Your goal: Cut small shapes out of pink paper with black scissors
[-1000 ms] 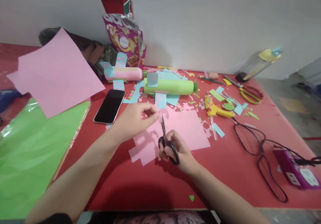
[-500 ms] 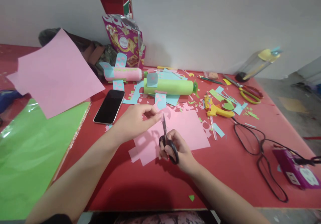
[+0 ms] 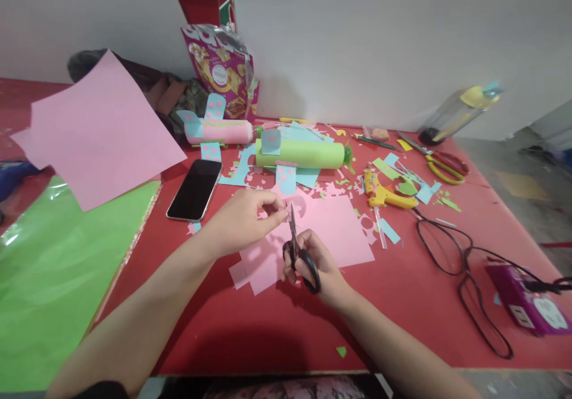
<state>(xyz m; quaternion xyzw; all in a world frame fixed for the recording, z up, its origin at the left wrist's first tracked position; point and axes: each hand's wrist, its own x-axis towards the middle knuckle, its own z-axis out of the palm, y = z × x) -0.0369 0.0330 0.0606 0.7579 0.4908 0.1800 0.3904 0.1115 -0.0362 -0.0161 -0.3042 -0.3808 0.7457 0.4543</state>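
Observation:
My left hand (image 3: 243, 220) pinches a small pink paper piece (image 3: 273, 208) just above the table. My right hand (image 3: 315, 265) grips black-handled scissors (image 3: 298, 250), blades pointing up at the pinched piece. Under both hands lies a cut pink sheet (image 3: 322, 229) on the red table (image 3: 268, 327). Behind them rest a green paper-wrapped tube (image 3: 304, 153) with blue fins and a pink tube (image 3: 221, 131) with blue fins.
A black phone (image 3: 195, 189) lies left of my hands. A big pink sheet (image 3: 96, 131) and green sheet (image 3: 49, 268) cover the left. A yellow glue gun (image 3: 384, 193), red-yellow scissors (image 3: 440, 165), black cable (image 3: 465, 268), purple power strip (image 3: 531, 304), bottle (image 3: 460, 113), snack bag (image 3: 223, 68) stand around. Paper scraps are scattered.
My left hand with the pink piece has sunk slightly toward the table and closer to the scissor blades. The right hand has barely shifted.

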